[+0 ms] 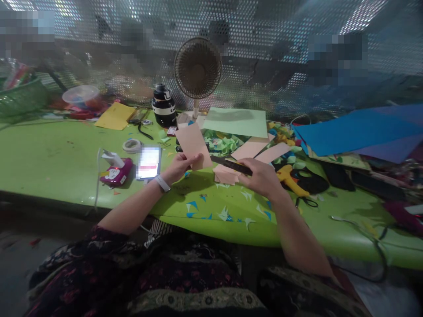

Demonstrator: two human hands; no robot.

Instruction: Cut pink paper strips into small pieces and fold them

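Observation:
My left hand (185,165) pinches the lower edge of a pale pink sheet of paper (194,143) and holds it raised above the table. In my right hand (261,176) is a long, dark, narrow tool (233,164), whose tip points at the paper's right edge; its exact kind is unclear. Beneath the tool lie small pink paper pieces (227,176). Longer pink strips (253,146) rest behind my right hand. Scattered blue and pale green paper scraps (224,214) lie on the table in front of me.
A yellow glue gun (292,179) and black-handled scissors (307,202) lie right of my right hand. Left are a lit phone (148,163), a tape roll (132,145) and a purple extension socket (115,175). Behind stand a fan (198,68) and a black bottle (164,108). Blue sheets (357,132) lie right.

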